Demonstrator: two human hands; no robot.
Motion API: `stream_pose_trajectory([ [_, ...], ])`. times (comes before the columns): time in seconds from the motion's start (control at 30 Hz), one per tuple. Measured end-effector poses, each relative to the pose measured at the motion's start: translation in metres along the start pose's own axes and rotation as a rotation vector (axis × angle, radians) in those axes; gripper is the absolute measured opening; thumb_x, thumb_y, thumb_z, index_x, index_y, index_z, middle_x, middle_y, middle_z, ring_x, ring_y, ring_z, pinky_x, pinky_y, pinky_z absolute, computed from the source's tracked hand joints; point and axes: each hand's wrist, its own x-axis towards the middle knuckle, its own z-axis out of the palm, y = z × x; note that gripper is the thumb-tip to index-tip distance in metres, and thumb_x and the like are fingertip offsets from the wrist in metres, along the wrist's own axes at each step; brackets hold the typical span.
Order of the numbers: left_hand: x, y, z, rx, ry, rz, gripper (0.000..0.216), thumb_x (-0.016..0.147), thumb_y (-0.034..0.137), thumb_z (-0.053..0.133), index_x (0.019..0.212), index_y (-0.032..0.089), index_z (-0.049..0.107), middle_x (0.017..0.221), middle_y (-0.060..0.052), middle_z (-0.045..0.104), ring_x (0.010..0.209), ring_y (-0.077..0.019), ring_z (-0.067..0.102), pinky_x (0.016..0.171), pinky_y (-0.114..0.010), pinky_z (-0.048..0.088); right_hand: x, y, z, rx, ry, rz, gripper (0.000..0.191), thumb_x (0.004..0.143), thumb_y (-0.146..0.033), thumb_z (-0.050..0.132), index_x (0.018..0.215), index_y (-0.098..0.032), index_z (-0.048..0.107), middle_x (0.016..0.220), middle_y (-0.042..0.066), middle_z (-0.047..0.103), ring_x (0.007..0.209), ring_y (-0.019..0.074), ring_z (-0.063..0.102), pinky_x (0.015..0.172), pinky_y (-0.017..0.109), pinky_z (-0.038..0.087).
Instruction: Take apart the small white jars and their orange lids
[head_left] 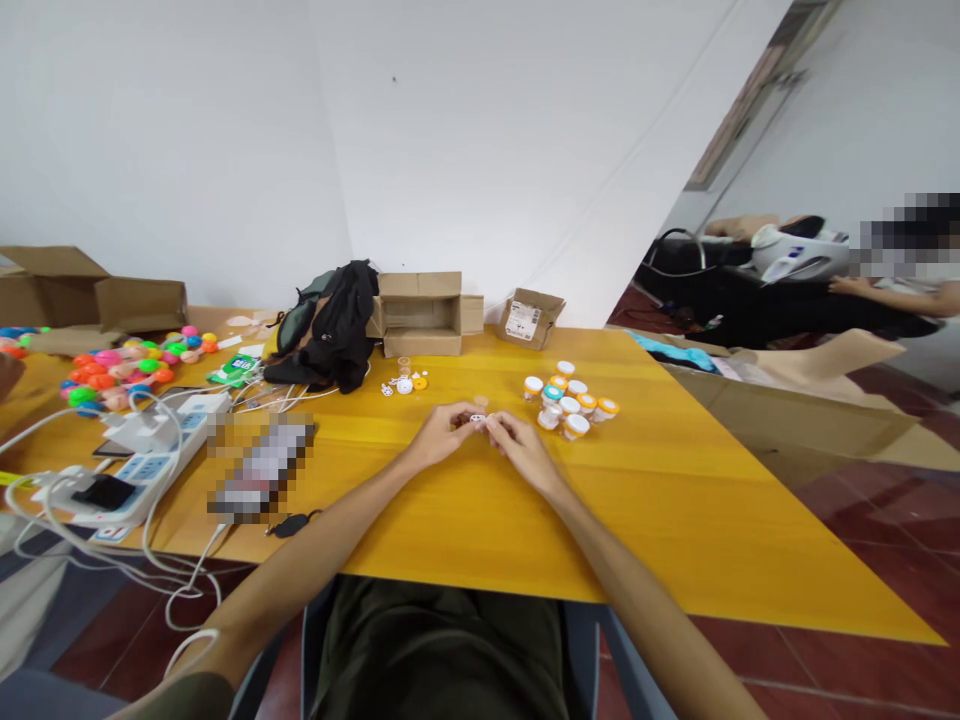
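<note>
Over the middle of the table [450,510] my two hands meet at a small white plastic piece with dark holes [477,418]. My left hand [444,435] pinches it from the left. The fingertips of my right hand [523,450] are closed at its right edge; whether they grip this piece or another tiny part is hidden. Just behind the fingers is a small brownish clear thing [480,402], partly covered. Beyond my left hand lie loose white parts [387,389], a yellow round part [420,383] and a clear container [404,367].
Several small clear jars with white, orange and teal lids [570,400] stand to the right. Left are a phone [262,470], a power strip [161,455] with cables, and colourful toys [124,372]. Behind are a black bag [326,325] and an open cardboard box [421,315].
</note>
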Motion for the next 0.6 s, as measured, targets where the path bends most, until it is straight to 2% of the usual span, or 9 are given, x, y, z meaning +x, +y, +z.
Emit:
stream_pose_trajectory([
  [0.2,0.0012,-0.0013,-0.0007,-0.164,-0.044,-0.082,0.035,0.078,0.045,0.078,0.094,0.014,0.077,0.095,-0.008,0.078,0.091,-0.0219,0.071,0.090,-0.034,0.054,-0.0010,-0.0030,-0.0005,-0.086,0.010,-0.047,0.046,0.091,-0.064,0.041,0.069,-0.025,0.051,0.058,-0.003,0.051,0.057,0.0164,0.051,0.058,0.029,0.042],
  [0.37,0.0009,-0.0025,0.0007,-0.219,-0.065,-0.120,0.038,0.074,0.042,0.082,0.100,0.015,0.079,0.102,-0.009,0.079,0.099,-0.0249,0.072,0.096,-0.038,0.054,-0.0020,-0.0011,0.0011,-0.162,0.046,-0.080,0.044,0.094,-0.062,0.036,0.070,-0.026,0.047,0.060,-0.003,0.053,0.059,0.0178,0.053,0.062,0.030,0.044],
  [0.47,0.0006,-0.0030,0.0010,-0.217,-0.059,-0.115,0.036,0.073,0.038,0.083,0.101,0.015,0.079,0.106,-0.009,0.079,0.103,-0.0261,0.071,0.095,-0.039,0.055,-0.0034,-0.0007,0.0024,-0.223,0.068,-0.084,0.042,0.095,-0.061,0.034,0.071,-0.027,0.045,0.063,-0.001,0.055,0.062,0.0191,0.054,0.063,0.030,0.044],
  [0.6,-0.0004,-0.0026,0.0016,-0.207,-0.073,-0.109,0.033,0.073,0.038,0.082,0.098,0.015,0.080,0.103,-0.009,0.079,0.092,-0.0228,0.071,0.087,-0.034,0.056,-0.0048,-0.0001,0.0018,-0.303,0.072,-0.085,0.043,0.096,-0.058,0.031,0.070,-0.027,0.045,0.066,0.001,0.059,0.063,0.0210,0.056,0.064,0.031,0.043],
])
